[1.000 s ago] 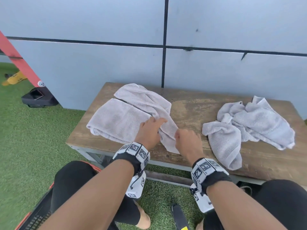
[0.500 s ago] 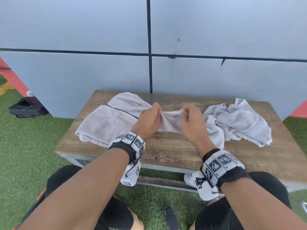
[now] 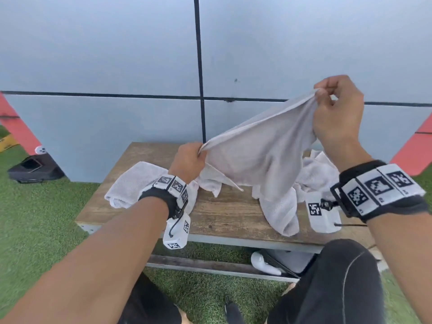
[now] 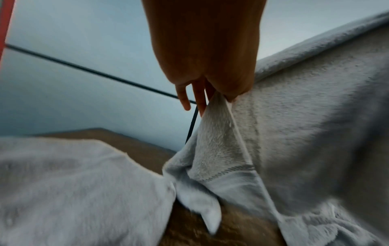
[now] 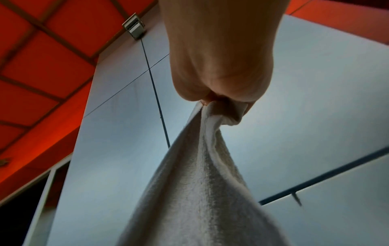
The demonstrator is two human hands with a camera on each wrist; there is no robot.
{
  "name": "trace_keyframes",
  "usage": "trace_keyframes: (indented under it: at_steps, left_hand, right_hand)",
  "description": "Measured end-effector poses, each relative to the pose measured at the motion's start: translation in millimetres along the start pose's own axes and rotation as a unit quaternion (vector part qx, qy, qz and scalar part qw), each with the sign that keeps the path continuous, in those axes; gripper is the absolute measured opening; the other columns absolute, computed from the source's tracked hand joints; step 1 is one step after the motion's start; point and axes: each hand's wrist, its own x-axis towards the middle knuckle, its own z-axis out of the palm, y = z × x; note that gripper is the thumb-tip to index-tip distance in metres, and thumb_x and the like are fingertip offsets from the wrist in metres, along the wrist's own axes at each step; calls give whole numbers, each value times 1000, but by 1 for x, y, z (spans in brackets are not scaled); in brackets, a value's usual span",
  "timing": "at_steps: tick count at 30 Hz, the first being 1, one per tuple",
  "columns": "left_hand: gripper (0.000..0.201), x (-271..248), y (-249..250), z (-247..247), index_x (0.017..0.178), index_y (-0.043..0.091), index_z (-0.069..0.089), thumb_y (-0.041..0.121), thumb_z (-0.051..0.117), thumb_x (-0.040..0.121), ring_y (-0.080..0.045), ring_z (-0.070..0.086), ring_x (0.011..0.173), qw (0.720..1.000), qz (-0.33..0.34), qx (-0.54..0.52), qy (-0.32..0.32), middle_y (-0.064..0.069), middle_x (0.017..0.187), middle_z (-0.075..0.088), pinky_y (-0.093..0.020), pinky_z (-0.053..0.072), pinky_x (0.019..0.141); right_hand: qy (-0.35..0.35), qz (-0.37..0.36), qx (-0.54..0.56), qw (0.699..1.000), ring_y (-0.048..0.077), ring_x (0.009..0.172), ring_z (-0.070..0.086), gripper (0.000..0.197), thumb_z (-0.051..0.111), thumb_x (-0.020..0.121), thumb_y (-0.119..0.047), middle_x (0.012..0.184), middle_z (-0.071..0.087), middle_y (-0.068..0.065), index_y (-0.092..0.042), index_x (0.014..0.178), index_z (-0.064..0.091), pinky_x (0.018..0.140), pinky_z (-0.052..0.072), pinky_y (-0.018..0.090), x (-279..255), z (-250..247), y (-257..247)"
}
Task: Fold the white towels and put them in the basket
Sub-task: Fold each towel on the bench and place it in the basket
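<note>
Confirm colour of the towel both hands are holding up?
Plain white, slightly greyish, no pattern on the held towel; head view shows it best.

White terry towel (image 3: 261, 157) with a grey stitched band near its hem, seen in the left wrist view. Brown weathered wooden bench (image 3: 224, 213). Green artificial turf (image 3: 35, 218). Pale grey wall panels (image 3: 93, 54) divided by black seams. Black-and-white coded wristbands (image 3: 378, 187).

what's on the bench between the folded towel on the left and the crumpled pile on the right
In the head view, the lifted towel hangs there, its lower end trailing onto bare wood of the bench between the folded towel and the crumpled pile.
</note>
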Motion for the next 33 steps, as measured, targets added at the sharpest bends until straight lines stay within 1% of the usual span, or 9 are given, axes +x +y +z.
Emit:
trace_keyframes:
  at_steps: [6,9,15,17,19,23,27,30,33]
  left_hand:
    - [25,1,13,-38,85,13,57,33,55,100,-25,55,81,993,-114,-16,-2,-6,83,60,-27,32,69]
    - [48,-7,18,-49,70,12,51,46,44,104,-33,63,89,988,-151,-40,-10,-11,81,60,-31,36,70]
    - [60,-16,39,-67,123,-4,60,47,35,105,-36,58,119,953,-253,-164,9,-22,127,62,-32,42,88]
    - [50,-14,45,-74,115,-3,63,39,40,102,-40,63,107,933,-270,-237,25,-27,115,66,-40,50,89]
    - [30,-11,51,-78,84,4,60,23,42,98,-33,60,68,894,-282,-345,33,-20,72,62,-35,45,61]
    - [35,-12,75,-77,74,7,55,18,37,102,-19,57,42,839,-274,-468,-45,-6,49,62,-26,43,53]
    - [31,-10,90,-70,89,4,67,27,50,100,-16,64,56,867,-192,-435,-147,-7,77,71,-24,52,58]
    - [35,-14,77,-60,102,10,73,43,65,92,-8,62,65,922,-144,-322,-160,0,89,72,-16,47,57]
    - [51,-23,58,-42,115,21,65,56,76,79,-7,65,82,943,-108,-267,-169,3,102,70,-19,46,65]
  right_hand:
    - [33,51,-29,998,-7,74,53,22,48,94,-4,95,62,-5,-10,105,66,72,41,5,3,-24,13]
    - [30,74,-22,997,5,85,53,21,47,96,-3,98,63,-3,-11,105,64,71,39,3,-10,-22,15]
    - [-251,48,-33,966,19,104,60,22,51,97,-5,121,63,3,-17,111,62,86,42,22,-46,12,7]
    - [-352,20,-102,930,22,133,45,29,60,96,-14,136,54,4,-18,125,59,104,31,23,-67,27,1]
    - [-397,-6,-94,913,22,139,40,39,70,90,-31,140,51,4,-21,126,60,116,27,31,-93,43,0]
    - [-479,85,12,874,9,111,61,68,70,76,-65,125,62,-11,-25,128,55,95,50,34,-142,69,-16]
    - [-381,97,38,919,13,76,60,31,55,99,-36,90,68,-1,-6,102,63,64,46,29,-151,87,-18]
    - [-275,185,133,934,12,76,66,31,49,103,-30,86,72,-1,-10,92,70,68,52,30,-138,90,-13]
    - [-233,287,211,905,21,88,72,44,45,103,-43,97,75,8,-5,100,67,75,57,38,-123,91,-11]
